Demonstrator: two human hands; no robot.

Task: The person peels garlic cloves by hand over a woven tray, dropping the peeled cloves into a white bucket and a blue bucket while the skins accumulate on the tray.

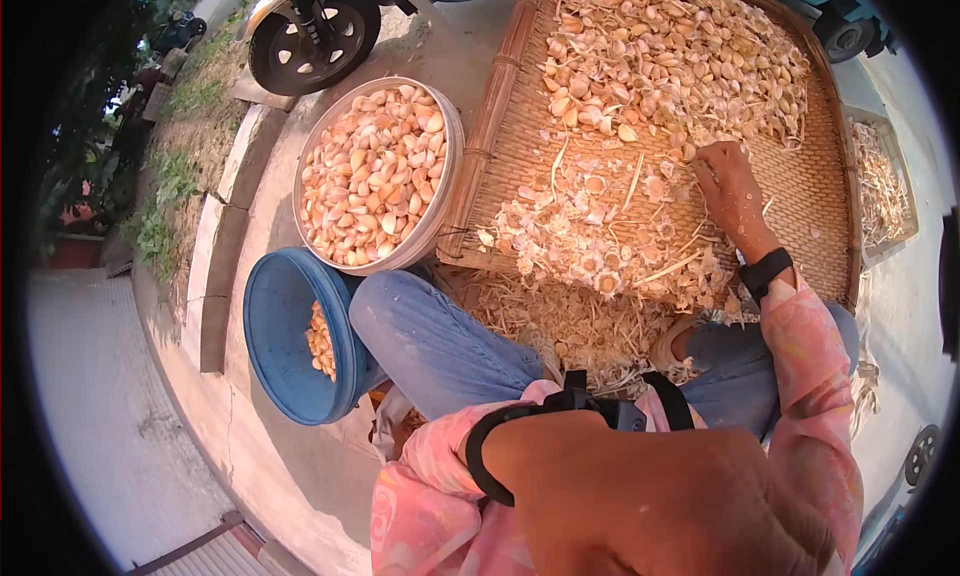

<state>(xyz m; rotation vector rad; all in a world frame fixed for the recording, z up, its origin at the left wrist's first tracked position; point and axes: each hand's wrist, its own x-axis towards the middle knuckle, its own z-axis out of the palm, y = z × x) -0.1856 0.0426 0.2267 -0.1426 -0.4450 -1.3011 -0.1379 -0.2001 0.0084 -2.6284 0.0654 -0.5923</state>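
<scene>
Garlic cloves: unpeeled garlic cloves (680, 66) lie heaped on the far part of the woven tray (490, 111), beyond a nearer scatter of stem discs and husks (600, 246).
Right hand: my right hand (728, 186) is at the heap's near edge, back upward, fingers curled down and bunched; whether a clove is pinched beneath, I cannot tell.
Left hand: my left hand (660, 496) is close under the camera, back showing; its fingers are not visible, so opening and hold cannot be told.
Clove handling: judged light and firm, dry skins liable to slip or flake, flesh bruising under hard pressure.
Grip point: single cloves, across the plump sides with fingertips; loose husk would give poor purchase.
Tray edge: raised rim on the left, just beside the clove-filled white bucket (436, 228).
Room: woven surface shows along the tray's right side, beside my wrist.
Restriction: my left knee (400, 321) and the blue bucket (285, 346) limit passage at near left.
</scene>
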